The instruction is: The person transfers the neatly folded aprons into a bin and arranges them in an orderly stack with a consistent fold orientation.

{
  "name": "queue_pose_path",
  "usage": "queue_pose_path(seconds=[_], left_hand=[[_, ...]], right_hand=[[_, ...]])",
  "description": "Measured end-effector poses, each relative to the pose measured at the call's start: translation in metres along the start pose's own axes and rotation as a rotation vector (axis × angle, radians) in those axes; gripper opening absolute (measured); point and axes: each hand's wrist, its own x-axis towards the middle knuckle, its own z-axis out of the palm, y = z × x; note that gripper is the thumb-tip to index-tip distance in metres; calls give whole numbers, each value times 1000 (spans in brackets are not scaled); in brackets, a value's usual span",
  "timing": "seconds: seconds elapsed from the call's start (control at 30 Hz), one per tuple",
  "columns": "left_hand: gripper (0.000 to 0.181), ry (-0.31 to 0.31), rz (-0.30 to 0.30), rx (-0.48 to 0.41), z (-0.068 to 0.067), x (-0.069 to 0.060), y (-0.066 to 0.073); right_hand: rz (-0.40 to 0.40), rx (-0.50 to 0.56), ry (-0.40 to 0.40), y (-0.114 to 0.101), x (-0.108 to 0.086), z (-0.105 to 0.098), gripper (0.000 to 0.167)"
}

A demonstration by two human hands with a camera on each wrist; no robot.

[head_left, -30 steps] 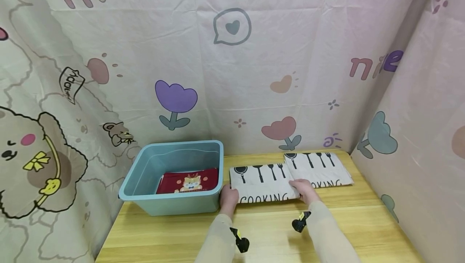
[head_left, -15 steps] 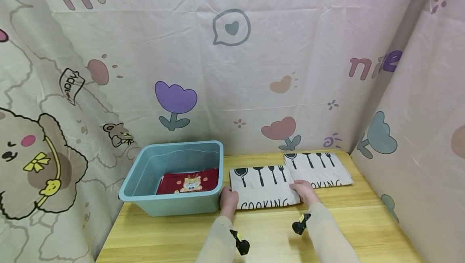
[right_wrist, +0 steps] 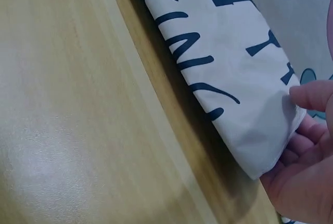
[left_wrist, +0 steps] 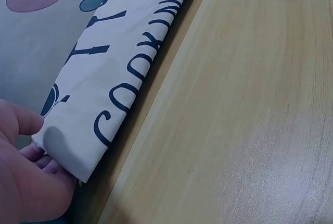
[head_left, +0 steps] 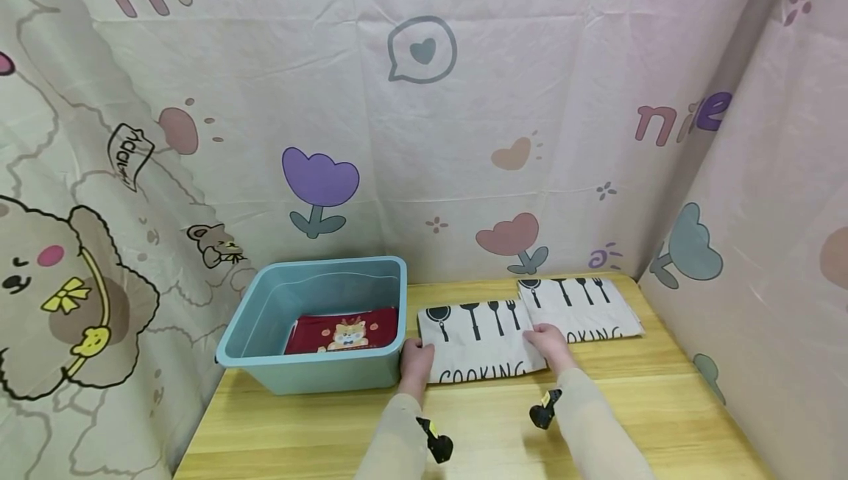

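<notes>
A folded white cloth (head_left: 483,344) printed with dark utensils and "COOKING" lies at the middle of the table. At its left edge my left hand (head_left: 416,366) grips it; in the left wrist view the left hand (left_wrist: 31,166) has its thumb above and curled fingers under the cloth (left_wrist: 93,78). My right hand (head_left: 551,346) holds the opposite edge; in the right wrist view the right hand (right_wrist: 307,156) pinches the cloth's corner (right_wrist: 250,120), fingers beneath. A second matching folded cloth (head_left: 583,308) lies behind and to the right.
A light blue bin (head_left: 318,373) stands left of my left hand, close beside it, with a dark red cloth (head_left: 344,330) printed with a cartoon animal inside. A patterned curtain (head_left: 424,134) hangs along the table's back edge. Wooden table (head_left: 490,436) shows in front of the cloth.
The front edge of the held cloth has come slightly toward me, and more of its lettering shows. Both hands keep hold of its sides, nearly in place.
</notes>
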Motion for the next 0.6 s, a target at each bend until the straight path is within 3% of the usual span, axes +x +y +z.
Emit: queue_pose_path(seconds=[0.13,0.37,0.5,0.6], left_hand=[[34,-15,0,-57,0,1,-1],[39,-36,-5,-83,0,2,-2],[40,-47,-11,-93,0,2,-2],[42,-50,-12,-103,0,2,-2]], right_hand=[[0,29,-20,5,3,2,41],[-34,39,3,5,3,4,33],[-65,-5,33,2,1,5,31],[-100,-95,66,-1,0,6,31]])
